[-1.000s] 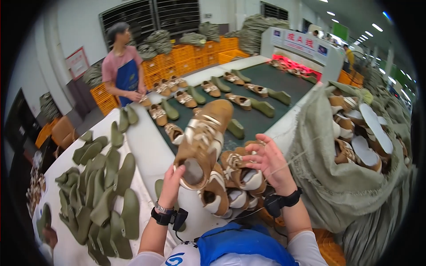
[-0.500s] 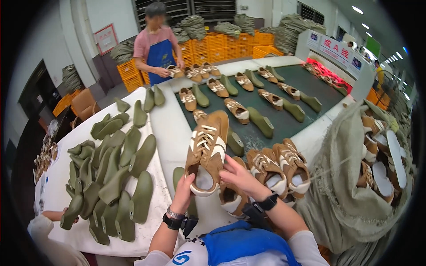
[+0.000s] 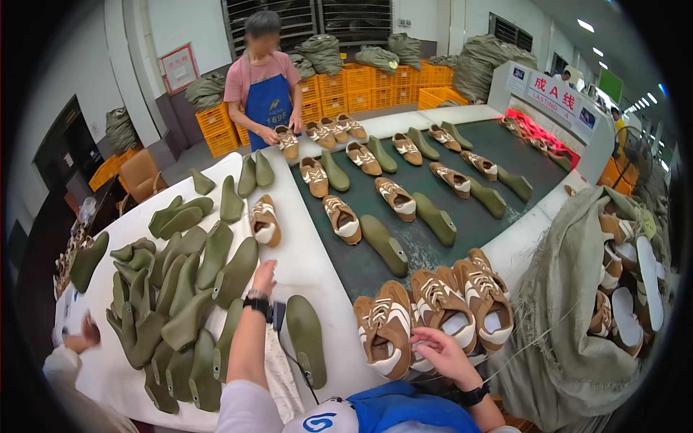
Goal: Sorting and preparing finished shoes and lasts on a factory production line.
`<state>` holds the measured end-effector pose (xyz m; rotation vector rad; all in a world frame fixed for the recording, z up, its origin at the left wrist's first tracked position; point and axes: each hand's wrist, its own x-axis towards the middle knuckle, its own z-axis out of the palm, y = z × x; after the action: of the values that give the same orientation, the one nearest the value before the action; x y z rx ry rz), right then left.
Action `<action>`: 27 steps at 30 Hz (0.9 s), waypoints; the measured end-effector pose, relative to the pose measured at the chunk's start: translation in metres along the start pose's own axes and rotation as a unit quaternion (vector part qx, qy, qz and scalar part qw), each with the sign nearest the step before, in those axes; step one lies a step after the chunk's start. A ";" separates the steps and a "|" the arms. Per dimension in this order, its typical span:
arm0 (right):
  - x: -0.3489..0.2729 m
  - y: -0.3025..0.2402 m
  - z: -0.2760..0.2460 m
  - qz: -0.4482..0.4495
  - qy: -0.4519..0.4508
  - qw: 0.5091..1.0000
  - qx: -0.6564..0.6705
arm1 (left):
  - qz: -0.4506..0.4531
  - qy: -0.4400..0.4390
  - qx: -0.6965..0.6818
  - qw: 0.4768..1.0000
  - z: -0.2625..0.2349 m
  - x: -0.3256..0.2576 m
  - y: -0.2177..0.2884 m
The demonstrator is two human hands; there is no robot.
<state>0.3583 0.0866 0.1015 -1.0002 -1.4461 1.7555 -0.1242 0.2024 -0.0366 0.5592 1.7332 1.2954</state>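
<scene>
Left of centre, my left hand [image 3: 265,279], uncurled and empty, sits below one white-striped laced shoe [image 3: 265,221], while my right hand [image 3: 447,356] bends beside piled shoes [image 3: 433,297], lower centre, its grip untellable.

1. The shoe [image 3: 265,219] you held up now lies on the white table [image 3: 312,268].
2. Your left hand [image 3: 265,278] has let go of it.
3. Your right hand [image 3: 442,352] has moved to the nearby shoes [image 3: 437,297].

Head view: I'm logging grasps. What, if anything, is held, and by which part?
The left hand holds nothing visible. The right hand is at the heel end of the near row's leftmost brown shoe; whether it grips it cannot be told.
</scene>
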 end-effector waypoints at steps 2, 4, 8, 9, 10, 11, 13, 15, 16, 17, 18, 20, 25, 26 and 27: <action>-0.007 0.002 -0.011 -0.016 0.034 0.999 -0.034 | 0.044 -0.103 0.105 0.988 0.032 -0.056 0.002; -0.013 0.002 -0.021 -0.017 0.025 0.997 -0.073 | 0.141 -0.167 0.251 0.943 0.028 -0.109 -0.012; -0.017 0.008 -0.025 -0.037 -0.042 0.988 -0.146 | 0.242 -0.246 0.445 0.826 0.000 -0.219 -0.036; -0.021 0.007 -0.025 -0.034 -0.055 0.982 -0.178 | 0.255 -0.243 0.479 0.804 -0.001 -0.234 -0.047; -0.028 0.009 -0.030 -0.037 -0.076 0.971 -0.222 | 0.245 -0.228 0.488 0.806 0.007 -0.245 -0.048; -0.034 0.014 -0.035 -0.040 -0.100 0.958 -0.264 | 0.236 -0.210 0.498 0.808 0.013 -0.253 -0.047; -0.057 0.031 -0.044 -0.067 -0.072 0.976 -0.196 | 0.310 -0.222 0.584 0.717 0.018 -0.244 -0.044; -0.081 0.060 -0.061 -0.023 -0.073 0.984 -0.158 | 0.336 -0.247 0.595 0.687 0.051 -0.260 -0.001; -0.094 0.081 -0.068 0.009 -0.062 0.994 -0.094 | 0.334 -0.268 0.564 0.706 0.069 -0.269 0.019; -0.111 0.108 -0.076 0.052 -0.032 0.998 -0.009 | 0.330 -0.288 0.545 0.715 0.095 -0.287 0.045; -0.133 0.127 -0.080 0.114 0.039 0.990 0.074 | 0.416 -0.330 0.497 0.686 0.116 -0.296 0.060; -0.194 0.164 -0.083 0.156 0.191 0.939 0.240 | 0.510 -0.410 0.428 0.623 0.159 -0.323 0.089; -0.316 0.206 -0.067 -0.008 0.399 0.823 0.405 | 0.616 -0.599 0.300 0.414 0.270 -0.395 0.134; -0.327 0.188 -0.054 -0.071 0.331 0.835 0.434 | 0.648 -0.610 0.264 0.371 0.292 -0.409 0.138; -0.330 0.170 -0.045 -0.080 0.340 0.832 0.431 | 0.680 -0.618 0.222 0.327 0.317 -0.422 0.138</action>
<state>0.5605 -0.2040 -0.0191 -0.8131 -0.2039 1.4369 0.3419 0.0944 0.2260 2.7475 -0.2254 0.4951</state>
